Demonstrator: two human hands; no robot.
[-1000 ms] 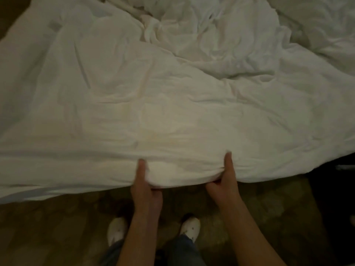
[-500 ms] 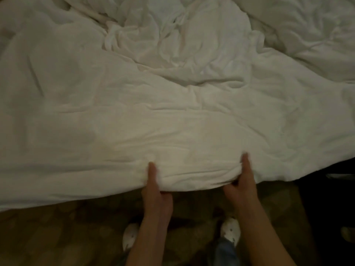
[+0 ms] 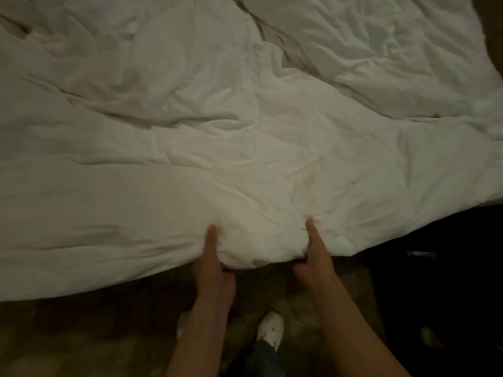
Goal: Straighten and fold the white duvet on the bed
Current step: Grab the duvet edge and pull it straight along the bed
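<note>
The bunch between them fuller now, left hand (image 3: 213, 270) and right hand (image 3: 313, 262) grip the creased white duvet (image 3: 245, 159).

Lighting is dim and warm. A mottled brown floor (image 3: 81, 336) runs along the 6 o'clock edge. A dark, indistinct area (image 3: 441, 281) lies at 4 o'clock.

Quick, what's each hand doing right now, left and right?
Left hand: grips the near edge of the white duvet, thumb on top.
Right hand: grips the same duvet edge, thumb on top.
</note>
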